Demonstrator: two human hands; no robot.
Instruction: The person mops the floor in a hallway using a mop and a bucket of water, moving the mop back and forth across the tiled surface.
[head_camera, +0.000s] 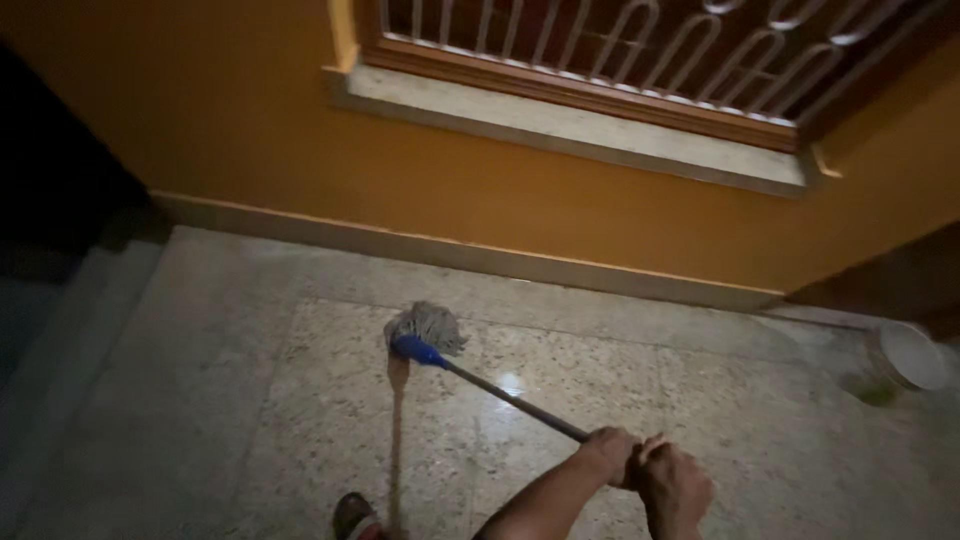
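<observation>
Mop handle's (515, 402) near end hidden inside both clasped hands, foot (356, 518) cut off by bottom edge, pale bucket (905, 358) at right dim and blurred, left side lost in darkness

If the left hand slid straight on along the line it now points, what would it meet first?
The left hand grips the mop handle, pointing up-left along it. It would probably meet the blue socket, then the grey mop head on the speckled floor.
</observation>
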